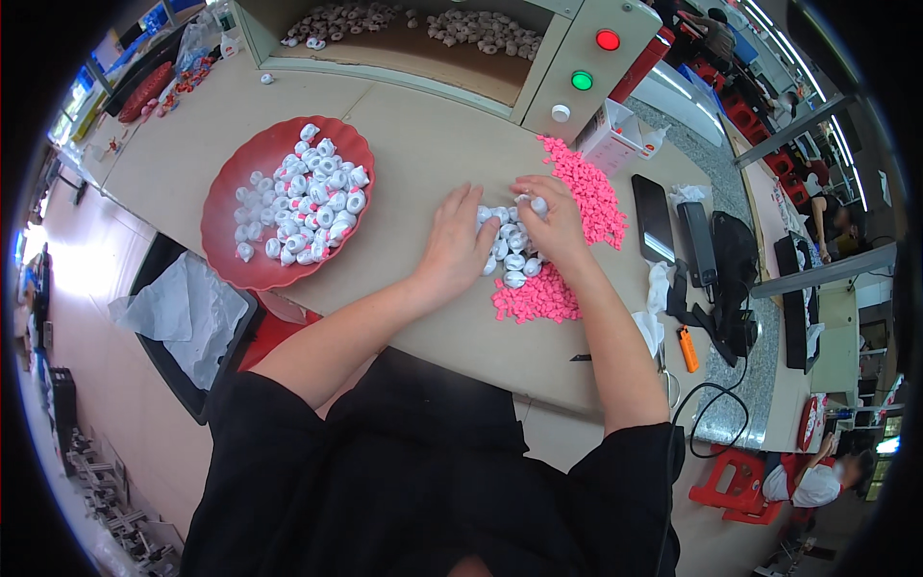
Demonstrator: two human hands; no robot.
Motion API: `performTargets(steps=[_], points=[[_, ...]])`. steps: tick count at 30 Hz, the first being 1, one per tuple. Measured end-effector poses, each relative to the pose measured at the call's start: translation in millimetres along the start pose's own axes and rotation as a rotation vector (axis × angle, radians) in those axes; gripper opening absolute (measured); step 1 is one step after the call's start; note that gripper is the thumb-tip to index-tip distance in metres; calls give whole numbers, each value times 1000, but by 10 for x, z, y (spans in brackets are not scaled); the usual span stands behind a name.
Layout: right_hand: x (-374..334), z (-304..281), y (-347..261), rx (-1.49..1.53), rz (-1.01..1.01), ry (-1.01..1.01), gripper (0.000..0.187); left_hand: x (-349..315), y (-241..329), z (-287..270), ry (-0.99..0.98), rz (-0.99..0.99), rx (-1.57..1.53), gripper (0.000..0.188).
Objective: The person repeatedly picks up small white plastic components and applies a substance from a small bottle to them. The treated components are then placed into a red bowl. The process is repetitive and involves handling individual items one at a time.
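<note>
Several small rounded white pieces [513, 262] lie heaped on the table between my hands. My left hand [456, 238] rests along the heap's left side, fingers stretched out and thumb touching the pieces. At its right side, my right hand [556, 229] curls its fingers and thumb around a white piece [539, 205]. Small bright pink pieces [540, 296] are spread just below the heap, partly behind my right forearm. A larger pile of pink pieces [594, 202] sits to the right. On the left, a red scalloped bowl [227, 197] holds many white pieces showing pink bits.
Behind stands an open cabinet [404, 67] with pale pieces inside and a red button [608, 39] on its panel. To the right are a small box [611, 137], a phone [653, 216], an orange lighter [687, 349] and a black cable. A black tray [197, 370] is beside the bowl.
</note>
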State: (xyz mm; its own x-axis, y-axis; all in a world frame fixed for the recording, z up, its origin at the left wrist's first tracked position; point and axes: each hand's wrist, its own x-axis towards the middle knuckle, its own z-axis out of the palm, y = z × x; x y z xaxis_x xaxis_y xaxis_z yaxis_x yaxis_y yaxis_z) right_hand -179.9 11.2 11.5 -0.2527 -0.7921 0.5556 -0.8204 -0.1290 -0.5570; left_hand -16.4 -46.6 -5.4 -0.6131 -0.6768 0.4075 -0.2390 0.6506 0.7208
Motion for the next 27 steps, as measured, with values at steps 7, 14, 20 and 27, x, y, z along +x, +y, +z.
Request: performTargets(steps=[7, 14, 20, 27], points=[[-225, -552, -701, 557, 735, 65, 28, -253, 93, -466, -214, 468, 378, 34], [-780, -691, -961, 1059, 784, 27, 38, -227, 55, -444, -206, 731, 515, 24], [-1236, -697, -959, 1063, 759, 277, 36, -347, 23, -517, -229, 742, 382, 25], [-1360, -448, -962, 1029, 684, 500, 37, -611, 275, -526, -445, -727, -1398, 27]])
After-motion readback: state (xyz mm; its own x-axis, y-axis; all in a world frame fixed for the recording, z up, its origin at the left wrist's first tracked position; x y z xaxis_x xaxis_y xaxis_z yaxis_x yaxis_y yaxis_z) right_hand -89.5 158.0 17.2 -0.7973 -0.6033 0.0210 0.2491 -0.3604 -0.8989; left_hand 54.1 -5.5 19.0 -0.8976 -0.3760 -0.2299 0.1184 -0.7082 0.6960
